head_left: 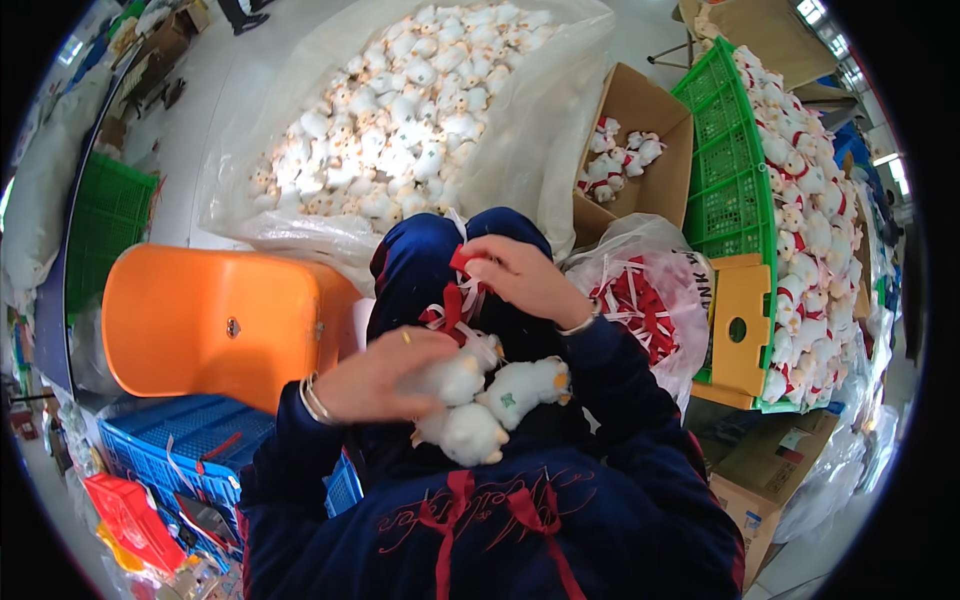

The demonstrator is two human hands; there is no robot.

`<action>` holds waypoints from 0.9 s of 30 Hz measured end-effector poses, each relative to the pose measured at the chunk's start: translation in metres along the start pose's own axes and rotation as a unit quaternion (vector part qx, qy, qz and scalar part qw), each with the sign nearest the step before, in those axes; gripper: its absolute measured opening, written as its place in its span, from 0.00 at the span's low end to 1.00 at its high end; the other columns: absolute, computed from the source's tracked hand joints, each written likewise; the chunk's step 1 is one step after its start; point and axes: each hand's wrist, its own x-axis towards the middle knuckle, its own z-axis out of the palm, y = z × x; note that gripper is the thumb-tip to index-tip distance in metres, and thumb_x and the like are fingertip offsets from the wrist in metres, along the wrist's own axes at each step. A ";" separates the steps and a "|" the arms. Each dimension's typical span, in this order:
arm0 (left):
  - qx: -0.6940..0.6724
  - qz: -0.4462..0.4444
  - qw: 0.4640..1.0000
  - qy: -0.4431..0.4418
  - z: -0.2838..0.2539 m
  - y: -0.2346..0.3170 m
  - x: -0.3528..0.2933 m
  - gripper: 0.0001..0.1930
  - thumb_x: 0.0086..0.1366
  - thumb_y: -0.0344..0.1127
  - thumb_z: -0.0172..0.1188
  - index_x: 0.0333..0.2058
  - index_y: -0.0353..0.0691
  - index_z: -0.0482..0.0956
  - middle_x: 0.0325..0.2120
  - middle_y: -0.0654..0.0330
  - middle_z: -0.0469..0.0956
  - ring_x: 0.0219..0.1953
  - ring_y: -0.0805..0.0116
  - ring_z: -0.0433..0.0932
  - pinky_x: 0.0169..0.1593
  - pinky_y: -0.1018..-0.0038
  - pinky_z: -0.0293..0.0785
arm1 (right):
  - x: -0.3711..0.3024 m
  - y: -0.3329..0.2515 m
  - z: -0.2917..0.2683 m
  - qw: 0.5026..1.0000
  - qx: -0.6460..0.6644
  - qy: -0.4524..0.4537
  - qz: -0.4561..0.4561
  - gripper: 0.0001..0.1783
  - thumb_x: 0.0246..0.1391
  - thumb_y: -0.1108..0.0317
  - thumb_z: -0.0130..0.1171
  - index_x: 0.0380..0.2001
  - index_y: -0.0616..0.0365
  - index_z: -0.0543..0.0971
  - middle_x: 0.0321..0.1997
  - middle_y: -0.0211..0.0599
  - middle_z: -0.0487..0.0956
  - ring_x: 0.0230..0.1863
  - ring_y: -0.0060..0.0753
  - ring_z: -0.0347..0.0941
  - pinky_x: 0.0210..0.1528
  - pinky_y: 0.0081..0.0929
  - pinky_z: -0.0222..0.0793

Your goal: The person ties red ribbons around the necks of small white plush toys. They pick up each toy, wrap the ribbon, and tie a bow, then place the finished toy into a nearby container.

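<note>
Three white plush toys with orange-tan parts lie in my lap, one bearing a small green mark. My left hand, smeared by motion, is over the upper one of them; whether its fingers grip the toy is unclear. Over my knees, my right hand pinches a small red fabric strip between thumb and fingers. More red strips with white ribbon ends lie on my thighs between the two hands.
Ahead spreads a big clear plastic bag of white plush toys. At right stand a cardboard box with red-trimmed toys, a plastic bag of red strips and a full green crate. An orange chair and blue crate are left.
</note>
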 end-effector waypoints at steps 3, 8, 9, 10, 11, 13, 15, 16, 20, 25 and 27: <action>-0.175 -0.134 0.951 0.217 0.011 -0.020 0.009 0.11 0.65 0.26 0.69 0.44 0.36 0.81 0.37 0.62 0.80 0.38 0.73 0.79 0.43 0.75 0.76 | -0.005 -0.020 -0.018 0.977 0.121 0.011 0.174 0.21 0.75 0.56 0.51 0.58 0.60 0.78 0.46 0.32 0.81 0.33 0.19 0.76 0.37 0.19 0.74; -0.040 -0.108 0.935 0.335 0.020 -0.029 0.047 0.11 0.63 0.27 0.71 0.43 0.34 0.81 0.30 0.63 0.78 0.26 0.76 0.74 0.32 0.78 0.71 | -0.017 -0.013 -0.031 0.960 0.176 0.064 0.207 0.21 0.76 0.56 0.49 0.59 0.61 0.77 0.49 0.35 0.81 0.37 0.22 0.81 0.39 0.18 0.75; 0.004 -0.100 0.947 0.304 0.019 -0.029 0.053 0.17 0.63 0.27 0.71 0.50 0.34 0.79 0.34 0.63 0.77 0.27 0.80 0.73 0.31 0.78 0.70 | -0.017 -0.015 -0.031 0.962 0.166 0.066 0.208 0.21 0.76 0.57 0.51 0.58 0.62 0.77 0.48 0.35 0.81 0.37 0.22 0.81 0.38 0.18 0.75; 0.010 -0.123 0.945 0.303 0.019 -0.026 0.058 0.18 0.63 0.28 0.72 0.51 0.34 0.79 0.34 0.63 0.77 0.27 0.79 0.72 0.31 0.78 0.70 | -0.018 -0.016 -0.031 0.963 0.156 0.068 0.208 0.21 0.75 0.57 0.53 0.58 0.62 0.77 0.47 0.35 0.81 0.37 0.22 0.82 0.38 0.19 0.75; 0.015 -0.147 0.942 0.302 0.020 -0.020 0.064 0.20 0.62 0.29 0.72 0.51 0.34 0.79 0.35 0.62 0.77 0.26 0.78 0.72 0.30 0.78 0.70 | -0.020 -0.014 -0.032 0.970 0.124 0.057 0.201 0.20 0.75 0.59 0.53 0.58 0.62 0.77 0.48 0.35 0.81 0.37 0.22 0.81 0.39 0.19 0.76; 0.043 -0.164 0.938 0.302 0.018 -0.020 0.075 0.24 0.61 0.33 0.74 0.54 0.36 0.77 0.38 0.60 0.77 0.24 0.74 0.72 0.30 0.76 0.71 | -0.023 -0.010 -0.036 0.981 0.061 0.037 0.183 0.17 0.74 0.63 0.52 0.58 0.62 0.77 0.50 0.34 0.81 0.37 0.22 0.81 0.40 0.19 0.77; 0.086 -0.146 0.939 0.300 0.016 -0.028 0.084 0.26 0.61 0.33 0.73 0.56 0.36 0.76 0.39 0.59 0.78 0.24 0.71 0.73 0.31 0.73 0.73 | -0.023 -0.008 -0.036 0.979 0.066 0.043 0.186 0.17 0.73 0.65 0.54 0.57 0.62 0.77 0.50 0.34 0.81 0.36 0.21 0.81 0.39 0.18 0.76; 0.108 -0.138 0.938 0.298 0.013 -0.030 0.090 0.27 0.61 0.34 0.73 0.57 0.37 0.76 0.40 0.58 0.78 0.24 0.69 0.74 0.31 0.72 0.74 | -0.023 -0.007 -0.035 0.979 0.069 0.046 0.187 0.16 0.72 0.66 0.55 0.57 0.62 0.77 0.50 0.34 0.81 0.35 0.21 0.80 0.38 0.18 0.76; 0.209 -0.095 0.936 0.266 0.013 -0.046 0.102 0.13 0.62 0.34 0.70 0.44 0.37 0.83 0.34 0.56 0.80 0.28 0.63 0.78 0.36 0.70 0.76 | -0.024 -0.013 -0.030 0.975 0.084 0.072 0.193 0.15 0.69 0.67 0.60 0.53 0.65 0.79 0.37 0.32 0.83 0.31 0.19 0.79 0.33 0.19 0.73; -0.156 -0.163 0.931 0.288 0.000 -0.040 0.100 0.04 0.71 0.23 0.59 0.42 0.36 0.80 0.38 0.66 0.82 0.37 0.78 0.79 0.43 0.76 0.78 | -0.030 -0.022 -0.035 0.979 -0.021 0.022 0.203 0.14 0.65 0.70 0.64 0.50 0.65 0.80 0.39 0.33 0.83 0.31 0.20 0.77 0.35 0.21 0.73; -0.296 -0.083 0.899 0.311 0.002 -0.043 0.102 0.05 0.72 0.22 0.57 0.44 0.36 0.78 0.40 0.64 0.82 0.41 0.76 0.79 0.48 0.76 0.77 | -0.033 -0.019 -0.038 0.985 -0.052 -0.009 0.162 0.13 0.64 0.70 0.65 0.48 0.64 0.81 0.38 0.34 0.83 0.32 0.23 0.77 0.36 0.23 0.73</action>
